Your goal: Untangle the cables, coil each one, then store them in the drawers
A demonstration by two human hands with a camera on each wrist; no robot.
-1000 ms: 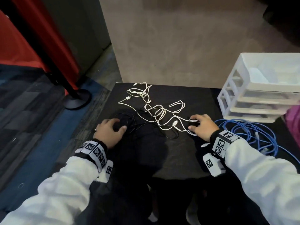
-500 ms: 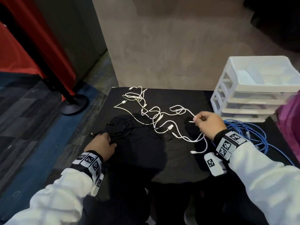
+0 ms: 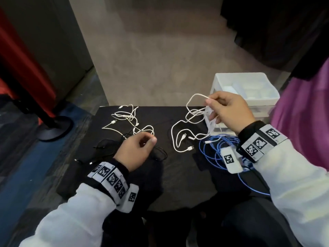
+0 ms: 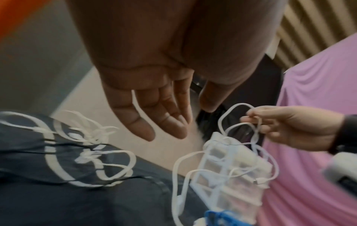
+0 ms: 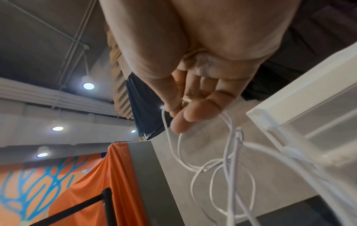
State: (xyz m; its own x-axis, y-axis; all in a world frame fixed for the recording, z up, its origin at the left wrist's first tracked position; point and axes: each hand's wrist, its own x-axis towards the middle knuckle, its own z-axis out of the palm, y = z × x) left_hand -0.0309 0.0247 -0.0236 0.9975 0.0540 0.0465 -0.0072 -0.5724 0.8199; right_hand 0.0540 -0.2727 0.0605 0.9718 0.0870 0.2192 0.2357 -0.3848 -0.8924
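Black counter [image 3: 178, 175] with a white drawer unit [image 3: 249, 90] at its far right. The right hand [image 3: 229, 111] has lifted one white cable [image 3: 179, 125] clear of the tangle [image 3: 128, 120], pinching its loops; half a second ago it lay low. The left hand [image 3: 137, 150], fingers loosely apart, holds nothing. Separation seems under way; coiling likely follows.

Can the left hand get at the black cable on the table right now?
Probably yes. The left hand hangs open and holds nothing, right above the black cable, which lies bare on the black table; only white cable crosses its far end.
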